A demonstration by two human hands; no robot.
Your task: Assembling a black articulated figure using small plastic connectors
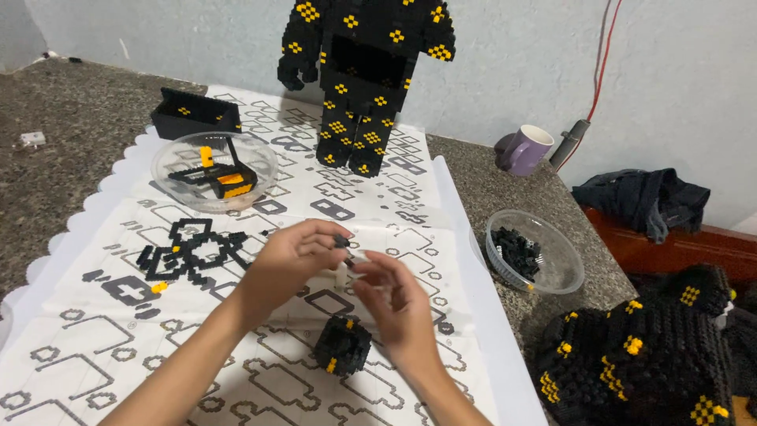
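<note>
Black and yellow building bricks fill this scene, and the work in hand looks like the joining of 1 tiny piece to another. The left hand (296, 256) pinches a small black brick (341, 241) at its fingertips, closed on it. The right hand (394, 296) meets it fingertip to fingertip and grips something pale and small there; what it is I cannot tell. Both hands hover together just above the patterned paper sheet (95, 347) that covers the granite tabletop (47, 158).

Taking the black cube assembly (343, 344) as landmark: it sits on the sheet directly below the hands, untouched. Far behind it stands the tall brick figure (363, 79) against the wall. To its upper left lie a flat ring of black bricks (189, 252) and a clear bowl with built parts (213, 170), with a black brick tray (193, 114) beyond that. To its right, off the sheet, sits a clear bowl of loose black bricks (532, 252); further back a purple mug (524, 148).

As a judgement, the next move calls for fine alignment of the studs and a firm squeeze, since a piece this small could easily slip from the fingertips.
</note>
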